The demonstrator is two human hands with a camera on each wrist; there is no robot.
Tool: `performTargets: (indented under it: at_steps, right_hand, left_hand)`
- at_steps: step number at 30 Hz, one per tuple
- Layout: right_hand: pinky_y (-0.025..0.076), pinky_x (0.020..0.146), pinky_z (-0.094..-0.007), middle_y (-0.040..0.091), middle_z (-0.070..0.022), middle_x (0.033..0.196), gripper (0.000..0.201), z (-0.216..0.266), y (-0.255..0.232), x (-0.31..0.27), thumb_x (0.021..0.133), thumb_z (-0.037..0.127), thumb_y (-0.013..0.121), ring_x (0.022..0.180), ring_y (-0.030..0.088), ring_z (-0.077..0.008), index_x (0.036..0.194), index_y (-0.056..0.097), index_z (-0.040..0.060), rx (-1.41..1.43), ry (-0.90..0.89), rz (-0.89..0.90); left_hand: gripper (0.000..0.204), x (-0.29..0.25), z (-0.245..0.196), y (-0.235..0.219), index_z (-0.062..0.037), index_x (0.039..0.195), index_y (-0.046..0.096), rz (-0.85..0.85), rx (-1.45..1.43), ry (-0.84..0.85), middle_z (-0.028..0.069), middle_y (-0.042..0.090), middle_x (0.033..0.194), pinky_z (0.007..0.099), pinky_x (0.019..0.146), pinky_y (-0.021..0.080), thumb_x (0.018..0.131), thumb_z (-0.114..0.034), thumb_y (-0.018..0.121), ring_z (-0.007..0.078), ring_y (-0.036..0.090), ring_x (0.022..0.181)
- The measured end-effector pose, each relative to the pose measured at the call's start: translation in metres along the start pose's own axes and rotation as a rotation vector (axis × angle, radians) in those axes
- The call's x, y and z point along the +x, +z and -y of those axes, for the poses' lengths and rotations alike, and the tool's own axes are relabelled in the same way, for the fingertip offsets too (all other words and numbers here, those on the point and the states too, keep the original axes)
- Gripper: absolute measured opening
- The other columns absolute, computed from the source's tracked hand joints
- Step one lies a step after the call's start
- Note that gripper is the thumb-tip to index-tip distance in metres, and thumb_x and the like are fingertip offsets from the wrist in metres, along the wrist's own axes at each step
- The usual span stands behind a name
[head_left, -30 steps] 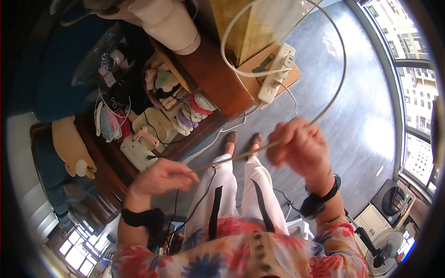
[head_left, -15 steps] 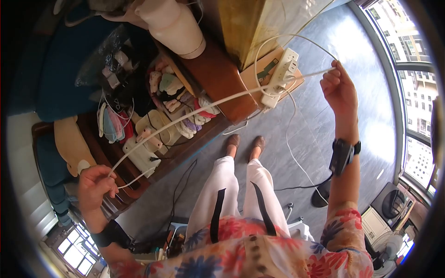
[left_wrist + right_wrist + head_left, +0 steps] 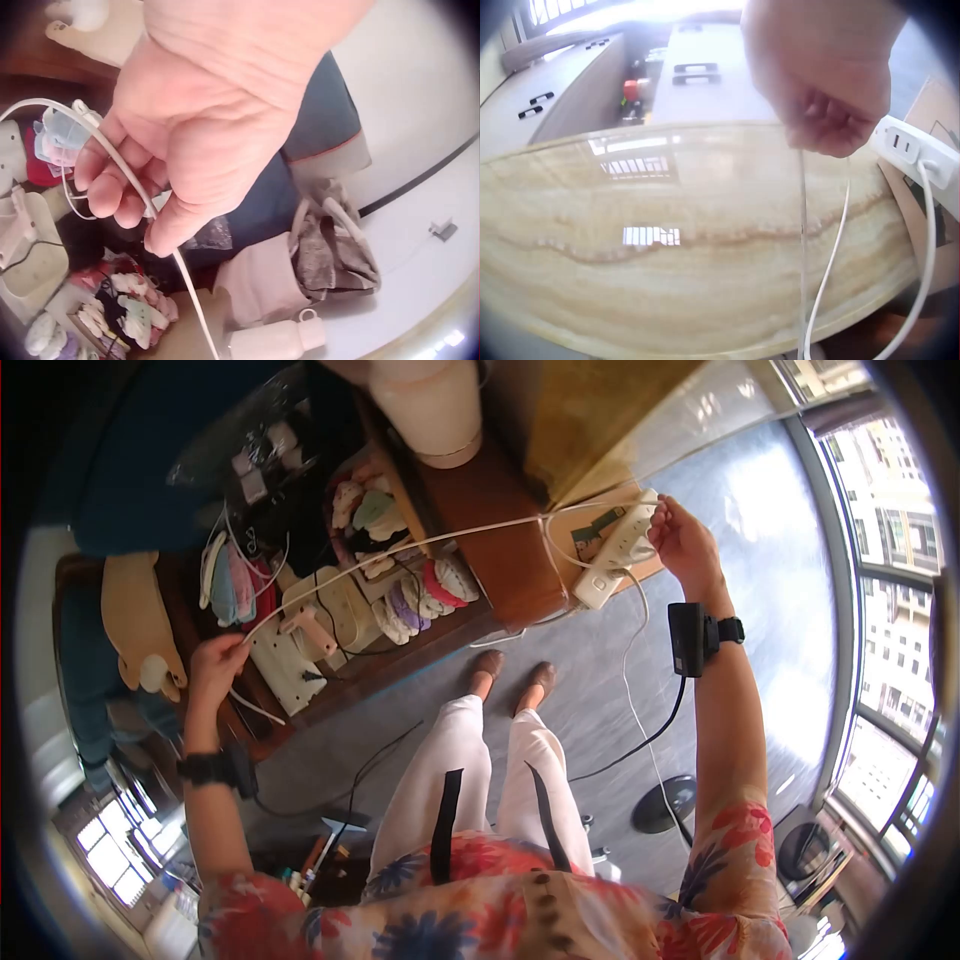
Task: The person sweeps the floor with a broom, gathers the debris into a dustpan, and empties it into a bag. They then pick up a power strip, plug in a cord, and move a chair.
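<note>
A white cable (image 3: 440, 538) runs in a shallow arc between my two hands. At the left of the head view, my left hand (image 3: 213, 672) pinches it between thumb and fingertips, and a short loose length hangs below. The left wrist view shows the cable (image 3: 193, 289) passing through the fingers of that hand (image 3: 202, 127). My right hand (image 3: 688, 548), its fingers curled, grips the cable near the white power strip (image 3: 600, 582). Seen from the right wrist, the cable (image 3: 802, 247) drops straight from under the fist (image 3: 832, 97), and a second white strand hangs alongside.
The power strip lies on a cardboard box (image 3: 575, 532) beside a brown wooden cabinet edge (image 3: 515, 575). Rolled socks (image 3: 448, 584), a pink glue-gun-shaped tool (image 3: 312, 628) and a pale bottle (image 3: 430, 420) sit at left. A thin cord (image 3: 628, 670) trails over the floor.
My hands were close together with the cable looped, then spread wide. Since then the left hand has moved up and the right hand slightly left in the head view, which has also shifted.
</note>
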State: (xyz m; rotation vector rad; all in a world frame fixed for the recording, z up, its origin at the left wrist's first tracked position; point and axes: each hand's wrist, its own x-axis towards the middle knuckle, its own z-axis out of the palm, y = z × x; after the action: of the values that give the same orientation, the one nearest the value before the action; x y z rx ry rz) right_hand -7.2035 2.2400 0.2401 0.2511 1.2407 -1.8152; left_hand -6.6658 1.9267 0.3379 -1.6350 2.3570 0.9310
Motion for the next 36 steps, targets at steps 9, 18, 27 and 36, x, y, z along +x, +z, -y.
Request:
performTargets:
  at_steps: [9,18,27,36]
  right_hand:
    - [0.036,0.043,-0.0197,0.054,-0.0006,0.069,0.024,0.000,0.029,-0.005,0.085,0.025,0.061,0.053,0.047,-0.0057,0.083,0.059,0.0018,-0.815,-0.148,-0.170]
    - [0.037,0.046,-0.0198,0.055,-0.0019,0.069,0.024,-0.010,0.023,-0.038,0.084,0.022,0.061,0.056,0.049,-0.0073,0.090,0.061,-0.0012,-0.720,-0.317,-0.247]
    - [0.038,0.048,-0.0208,0.056,-0.0026,0.068,0.020,-0.036,-0.035,-0.157,0.086,0.019,0.058,0.056,0.050,-0.0080,0.089,0.060,-0.0005,-0.593,-0.296,-0.327]
    - [0.038,0.046,-0.0201,0.058,-0.0004,0.067,0.016,-0.165,-0.099,-0.296,0.086,0.019,0.058,0.055,0.052,-0.0063,0.089,0.061,0.0031,-0.438,0.099,-0.416]
  left_hand:
    - [0.017,0.080,0.057,0.072,-0.0118,0.087,0.067,-0.461,0.396,0.172,0.0136,0.061,0.078,0.0367,0.063,0.047,0.081,-0.025,0.060,0.0314,0.060,0.070]
    - [0.016,0.147,0.056,0.072,-0.0213,0.094,0.067,-0.570,0.335,0.187,0.0120,0.060,0.087,0.0394,0.072,0.047,0.080,-0.022,0.058,0.0324,0.059,0.079]
    - [0.030,0.127,0.055,0.111,-0.0101,0.109,0.060,-0.123,0.290,0.179,0.0102,0.064,0.097,0.0312,0.076,0.047,0.079,-0.011,0.058,0.0216,0.062,0.087]
    - [0.026,0.033,-0.026,0.178,-0.0044,0.103,0.062,0.293,0.130,0.282,0.0060,0.062,0.085,0.0263,0.069,0.047,0.077,-0.007,0.061,0.0138,0.058,0.073]
